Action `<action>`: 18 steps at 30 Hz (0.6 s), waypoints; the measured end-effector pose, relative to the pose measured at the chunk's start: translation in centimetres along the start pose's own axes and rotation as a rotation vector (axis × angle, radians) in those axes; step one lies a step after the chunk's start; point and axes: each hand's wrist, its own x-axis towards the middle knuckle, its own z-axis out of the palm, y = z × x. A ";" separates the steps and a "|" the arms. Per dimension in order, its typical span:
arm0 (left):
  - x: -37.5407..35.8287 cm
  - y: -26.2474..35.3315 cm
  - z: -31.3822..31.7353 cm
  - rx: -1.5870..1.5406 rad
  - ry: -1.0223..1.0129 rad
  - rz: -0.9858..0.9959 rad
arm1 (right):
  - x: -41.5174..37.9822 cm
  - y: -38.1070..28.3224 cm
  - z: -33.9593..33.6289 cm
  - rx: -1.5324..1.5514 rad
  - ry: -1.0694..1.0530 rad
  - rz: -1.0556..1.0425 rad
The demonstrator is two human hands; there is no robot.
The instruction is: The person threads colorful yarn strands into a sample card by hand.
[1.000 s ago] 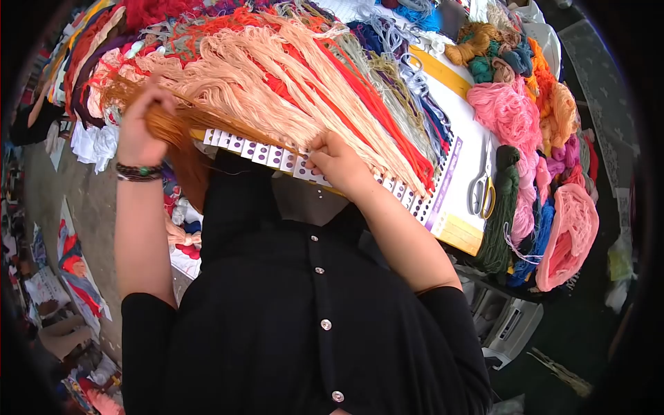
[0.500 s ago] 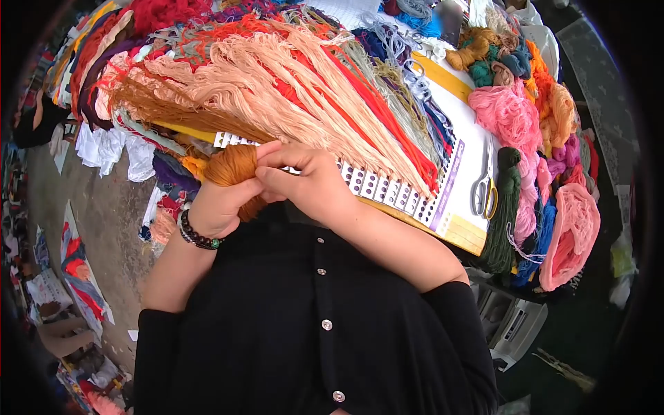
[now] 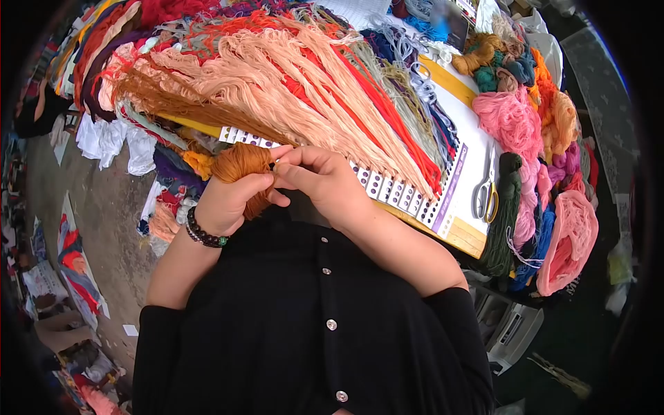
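A skein of golden-brown thread (image 3: 238, 164) is gripped in my left hand (image 3: 229, 202), the thumb laid across its right side. My right hand (image 3: 319, 178) meets it there, thumb and forefinger pinched together at the skein's edge beside my left fingertips. What the pinch holds is too small to make out. Just beyond both hands lies a white card with punched holes (image 3: 373, 181). Long peach threads (image 3: 277, 83) and red threads (image 3: 373, 104) fan out from its holes, with brown threads (image 3: 180, 100) on the left.
Scissors (image 3: 486, 194) with yellow-and-grey handles lie on the board's right end. Beyond them hang a dark green skein (image 3: 508, 207), pink yarn (image 3: 508, 117) and a coral-pink bundle (image 3: 567, 242). White cloth (image 3: 104, 142) hangs at the left edge. A grey plastic case (image 3: 515, 332) stands below.
Both hands and the skein have shifted slightly right. The right fingertips have moved off the skein's face to its right edge, and the left thumb now lies flatter across it.
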 end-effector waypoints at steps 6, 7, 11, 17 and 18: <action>0.0 -0.1 0.6 -0.004 0.021 -0.002 | -0.1 0.0 -0.4 0.170 0.040 0.119; 0.0 0.0 0.8 -0.009 0.044 0.000 | -0.1 0.0 -0.4 0.201 0.024 0.124; 0.1 -0.6 -0.1 0.150 0.068 0.227 | 0.1 0.6 -1.4 0.300 0.004 -0.005; -3.3 3.6 -8.9 -0.463 0.423 0.244 | -7.6 -10.5 -8.7 0.585 -0.035 -0.244; -4.2 4.5 -12.2 -0.576 0.447 0.287 | -9.7 -12.9 -11.8 0.369 0.118 -0.317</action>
